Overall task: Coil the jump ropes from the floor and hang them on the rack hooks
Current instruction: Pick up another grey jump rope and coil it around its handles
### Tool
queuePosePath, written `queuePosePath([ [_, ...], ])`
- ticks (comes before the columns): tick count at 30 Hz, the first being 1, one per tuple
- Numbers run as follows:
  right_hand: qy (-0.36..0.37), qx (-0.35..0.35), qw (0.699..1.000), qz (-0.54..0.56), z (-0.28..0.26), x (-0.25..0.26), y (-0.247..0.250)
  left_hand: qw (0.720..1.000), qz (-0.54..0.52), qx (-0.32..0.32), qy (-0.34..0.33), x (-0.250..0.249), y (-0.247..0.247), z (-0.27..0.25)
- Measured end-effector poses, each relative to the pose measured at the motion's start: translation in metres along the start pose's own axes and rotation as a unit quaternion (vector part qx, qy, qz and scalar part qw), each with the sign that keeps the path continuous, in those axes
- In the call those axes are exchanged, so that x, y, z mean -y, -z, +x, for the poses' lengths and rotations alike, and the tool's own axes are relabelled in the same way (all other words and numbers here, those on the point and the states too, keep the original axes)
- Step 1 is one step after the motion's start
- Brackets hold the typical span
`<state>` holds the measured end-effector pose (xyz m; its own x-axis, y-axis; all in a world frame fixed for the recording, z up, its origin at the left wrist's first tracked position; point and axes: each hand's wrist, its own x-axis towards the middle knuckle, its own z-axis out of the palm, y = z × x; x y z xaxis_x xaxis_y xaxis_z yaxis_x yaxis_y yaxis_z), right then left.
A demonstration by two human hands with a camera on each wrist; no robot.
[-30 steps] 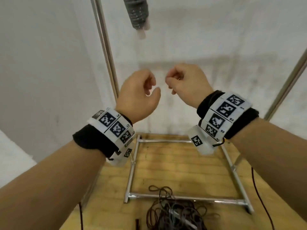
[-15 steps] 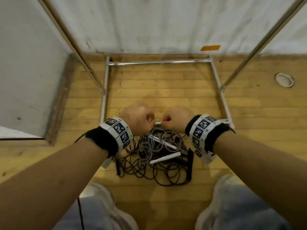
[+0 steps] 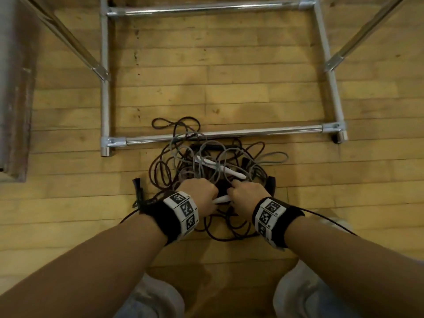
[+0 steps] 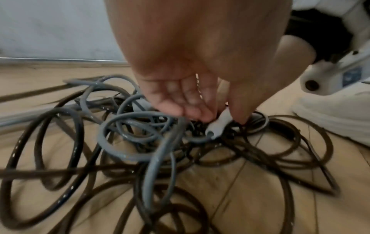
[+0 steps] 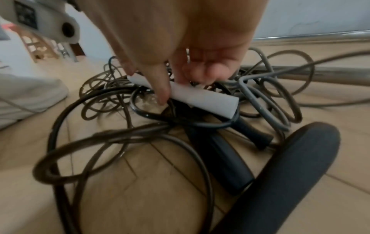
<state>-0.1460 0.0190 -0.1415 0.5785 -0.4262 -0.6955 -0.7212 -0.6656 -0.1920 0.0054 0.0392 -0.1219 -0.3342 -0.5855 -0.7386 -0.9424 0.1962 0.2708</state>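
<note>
A tangle of grey and dark brown jump ropes (image 3: 206, 161) lies on the wooden floor just in front of the rack's base bar. One white handle (image 3: 220, 167) lies on top of the pile. A second white handle (image 3: 221, 199) sits between my hands. My left hand (image 3: 199, 191) pinches its rope end between thumb and fingers (image 4: 192, 109). At the handle's other end (image 5: 202, 98), my right hand (image 3: 247, 193) grips it with thumb and fingers (image 5: 198, 76). The grey rope (image 4: 128, 136) loops out from this handle.
The chrome rack base (image 3: 229, 134) forms a rectangle on the floor, with slanted uprights at left (image 3: 68, 40) and right (image 3: 358, 42). Black foam handles (image 5: 224, 158) lie under the pile's right side. My white shoes (image 3: 158, 297) stand close behind, and a wall edge (image 3: 13, 88) is at left.
The view has dropped from the rack's top to the floor. Both hands came down from chest height to the rope pile and took hold of a white handle.
</note>
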Motion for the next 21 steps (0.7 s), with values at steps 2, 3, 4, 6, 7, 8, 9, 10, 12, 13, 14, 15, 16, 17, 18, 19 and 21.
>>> queuePosePath([
  [2,-0.004,-0.044,0.999,0.031,0.0,-0.002,-0.006,0.999,0.028,-0.003,0.014,0.003,-0.006,0.0],
  [3,-0.006,-0.06,0.997,0.05,-0.001,-0.003,-0.009,0.999,0.041,-0.012,0.018,0.005,-0.007,-0.001],
  [4,-0.007,-0.069,0.995,0.068,-0.003,-0.005,-0.012,0.998,0.053,-0.019,0.019,0.007,-0.006,-0.002],
  [6,-0.011,-0.076,0.992,0.096,-0.008,-0.006,-0.017,0.997,0.075,-0.008,0.02,0.01,-0.002,-0.003],
  [7,-0.013,-0.081,0.991,0.109,-0.009,-0.006,-0.019,0.996,0.089,0.003,0.02,0.01,0.001,-0.004],
  [8,-0.018,-0.092,0.987,0.127,-0.01,-0.005,-0.021,0.995,0.1,0.009,0.022,0.011,0.003,-0.004],
  [9,-0.03,-0.105,0.982,0.152,-0.01,-0.004,-0.021,0.994,0.103,0.008,0.028,0.011,0.006,-0.005],
  [10,-0.05,-0.123,0.975,0.181,-0.01,-0.003,-0.021,0.994,0.099,0.001,0.035,0.012,0.008,-0.006],
  [12,-0.098,-0.169,0.957,0.212,-0.008,-0.001,-0.018,0.996,0.068,-0.024,0.051,0.016,0.01,-0.01],
  [13,-0.119,-0.19,0.952,0.209,-0.007,-0.001,-0.016,0.997,0.037,-0.045,0.058,0.019,0.011,-0.012],
  [14,-0.135,-0.208,0.947,0.203,-0.006,-0.002,-0.014,0.995,-0.003,-0.074,0.062,0.023,0.01,-0.015],
  [15,-0.147,-0.226,0.941,0.205,-0.004,-0.004,-0.011,0.99,-0.05,-0.111,0.067,0.027,0.008,-0.019],
  [16,-0.155,-0.245,0.932,0.217,-0.002,-0.006,-0.008,0.981,-0.099,-0.15,0.076,0.03,0.007,-0.022],
  [17,-0.164,-0.264,0.922,0.233,0.0,-0.009,-0.003,0.968,-0.144,-0.188,0.088,0.033,0.008,-0.026],
  [18,-0.175,-0.277,0.912,0.247,0.002,-0.012,0.001,0.952,-0.178,-0.224,0.105,0.035,0.009,-0.027],
  [19,-0.188,-0.28,0.906,0.255,0.005,-0.016,0.005,0.936,-0.205,-0.259,0.122,0.038,0.01,-0.026],
  [21,-0.212,-0.25,0.913,0.244,0.011,-0.024,0.012,0.905,-0.245,-0.314,0.149,0.042,0.015,-0.024],
])
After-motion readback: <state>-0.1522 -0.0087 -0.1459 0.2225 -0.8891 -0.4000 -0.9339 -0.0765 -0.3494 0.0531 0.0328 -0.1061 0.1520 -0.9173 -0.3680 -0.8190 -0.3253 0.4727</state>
